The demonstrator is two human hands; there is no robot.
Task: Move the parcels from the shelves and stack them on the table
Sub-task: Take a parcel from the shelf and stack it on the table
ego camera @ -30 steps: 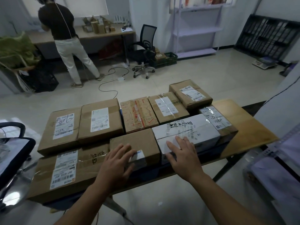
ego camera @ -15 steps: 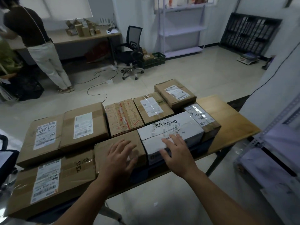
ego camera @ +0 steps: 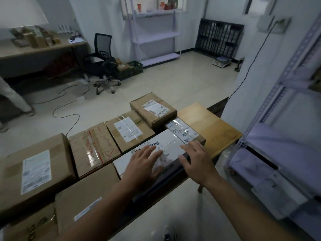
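Your left hand [ego camera: 142, 164] had come off the plain brown parcel [ego camera: 86, 193] and now lay flat on top of the white parcel [ego camera: 166, 145], fingers straight and spread, gripping nothing; it was somewhat blurred. Your right hand [ego camera: 196, 162] had slid along to the right end of that same parcel, also with its fingers loosely spread and straight, the thumb at the near right corner and the fingertips reaching the labelled parcel [ego camera: 182, 132] beside it. Neither hand was curled round anything.

The white parcel sat on the near edge of the surface [ego camera: 208, 122], between the plain brown parcel on its left and the labelled parcel on its far right. Behind it stood 3 more in a row: a red-taped parcel [ego camera: 93, 146], a clear-taped parcel [ego camera: 128, 129] and a brown parcel with a shipping label [ego camera: 152, 108] at the far right. A large parcel [ego camera: 34, 169] lay at the left. The right end of the surface was bare wood. Metal shelves [ego camera: 286, 101] stood close on the right. Across the floor were an office chair [ego camera: 102, 58], a white rack [ego camera: 152, 32] and a scale [ego camera: 221, 61].
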